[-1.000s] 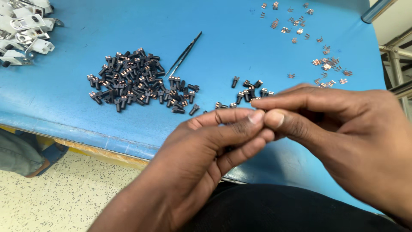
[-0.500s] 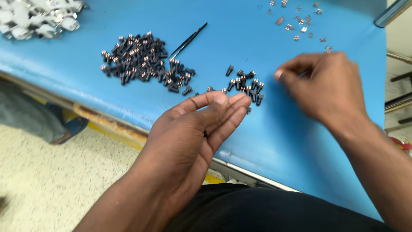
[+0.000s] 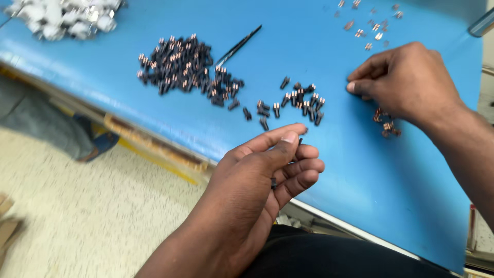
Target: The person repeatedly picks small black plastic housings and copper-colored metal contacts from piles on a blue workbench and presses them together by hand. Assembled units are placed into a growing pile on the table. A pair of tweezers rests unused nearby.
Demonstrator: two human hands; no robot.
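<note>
The left hand (image 3: 262,172) hovers over the near edge of the blue table top (image 3: 154,110), its fingers curled together with the thumb pressed to the forefinger, clamped on a small black plastic part with copper pins (image 3: 300,140) that peeks out just past the thumb tip. Beyond those fingertips lies a loose scatter of the same black parts (image 3: 296,100), and farther left a bigger heap (image 3: 180,64) beside thin black tweezers (image 3: 237,46). The right hand (image 3: 406,82) rests on the table, thumb and forefinger pinched together; whether they hold anything, I cannot tell. Small copper clips (image 3: 387,123) lie under its palm.
</note>
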